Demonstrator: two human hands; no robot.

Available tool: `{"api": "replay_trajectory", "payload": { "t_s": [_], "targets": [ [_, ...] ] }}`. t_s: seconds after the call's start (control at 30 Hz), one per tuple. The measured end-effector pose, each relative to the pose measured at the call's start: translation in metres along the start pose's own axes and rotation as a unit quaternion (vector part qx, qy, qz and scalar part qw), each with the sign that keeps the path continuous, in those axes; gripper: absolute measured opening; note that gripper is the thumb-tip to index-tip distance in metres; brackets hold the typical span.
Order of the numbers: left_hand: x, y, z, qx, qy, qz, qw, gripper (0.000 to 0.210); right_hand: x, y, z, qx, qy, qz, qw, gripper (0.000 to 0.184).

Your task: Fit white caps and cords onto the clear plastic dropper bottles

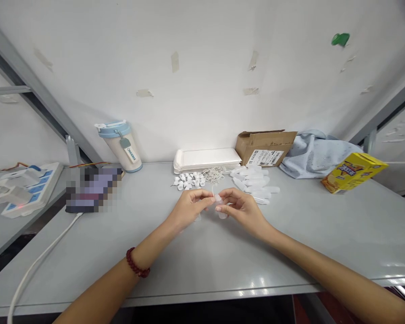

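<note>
My right hand grips a small translucent plastic bottle upright between thumb and fingers. At the bottle's mouth, my left hand pinches a thin white strip; whether its lower end is inside the bottle, I cannot tell. Another translucent piece shows partly below the left hand. Beyond the hands lie a cluster of small white caps, a heap of thin white strips and a pile of translucent bottles.
A white tray-like box and an open cardboard box stand against the wall. Right of them are a light blue cloth and a yellow carton. To the left are a tumbler, a blurred phone with its cable, and a power strip.
</note>
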State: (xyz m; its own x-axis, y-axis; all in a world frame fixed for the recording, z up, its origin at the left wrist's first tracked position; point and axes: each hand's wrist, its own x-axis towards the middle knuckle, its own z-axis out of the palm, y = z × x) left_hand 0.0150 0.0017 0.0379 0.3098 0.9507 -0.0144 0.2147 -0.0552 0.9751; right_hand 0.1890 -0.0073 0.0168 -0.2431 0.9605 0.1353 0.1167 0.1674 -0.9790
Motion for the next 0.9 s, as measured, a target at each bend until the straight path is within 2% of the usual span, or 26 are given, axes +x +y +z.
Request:
{"api": "replay_trajectory", "payload": {
  "t_s": [0.2, 0.3, 0.37, 0.43, 0.5, 0.57, 0.63, 0.7, 0.8, 0.9],
  "targets": [
    [0.002, -0.005, 0.0, 0.053, 0.02, 0.012, 0.998, 0.019, 0.0, 0.001, 0.001, 0.01, -0.011, 0.006, 1.0, 0.034],
    [0.0, -0.007, 0.003, 0.139, 0.072, 0.084, 0.984, 0.015, 0.0, 0.0, 0.0, 0.008, -0.007, 0.008, 1.0, 0.034],
    [-0.003, -0.006, 0.005, 0.201, 0.116, 0.142, 0.962, 0.013, 0.0, -0.001, 0.0, 0.01, -0.007, 0.014, 1.0, 0.034],
    [-0.007, -0.004, 0.007, 0.244, 0.137, 0.205, 0.938, 0.015, 0.001, 0.0, 0.0, 0.017, -0.007, 0.019, 1.0, 0.033],
    [-0.01, -0.002, 0.008, 0.281, 0.115, 0.276, 0.912, 0.022, 0.003, 0.001, 0.0, 0.03, -0.009, 0.021, 0.999, 0.033],
    [-0.012, -0.002, 0.008, 0.329, 0.061, 0.328, 0.884, 0.028, 0.004, 0.001, 0.0, 0.043, -0.015, 0.02, 0.999, 0.032],
    [-0.012, -0.004, 0.008, 0.38, 0.022, 0.345, 0.858, 0.033, 0.004, 0.001, 0.0, 0.049, -0.021, 0.029, 0.998, 0.031],
    [-0.01, -0.007, 0.009, 0.413, 0.012, 0.349, 0.841, 0.037, 0.004, 0.0, 0.0, 0.047, -0.023, 0.039, 0.998, 0.031],
    [-0.008, -0.009, 0.008, 0.425, 0.012, 0.35, 0.835, 0.034, 0.004, -0.001, 0.001, 0.04, -0.027, 0.04, 0.998, 0.031],
    [-0.007, -0.008, 0.003, 0.411, 0.003, 0.327, 0.851, 0.034, 0.005, 0.002, 0.002, 0.041, -0.045, 0.045, 0.997, 0.033]
  ]
}}
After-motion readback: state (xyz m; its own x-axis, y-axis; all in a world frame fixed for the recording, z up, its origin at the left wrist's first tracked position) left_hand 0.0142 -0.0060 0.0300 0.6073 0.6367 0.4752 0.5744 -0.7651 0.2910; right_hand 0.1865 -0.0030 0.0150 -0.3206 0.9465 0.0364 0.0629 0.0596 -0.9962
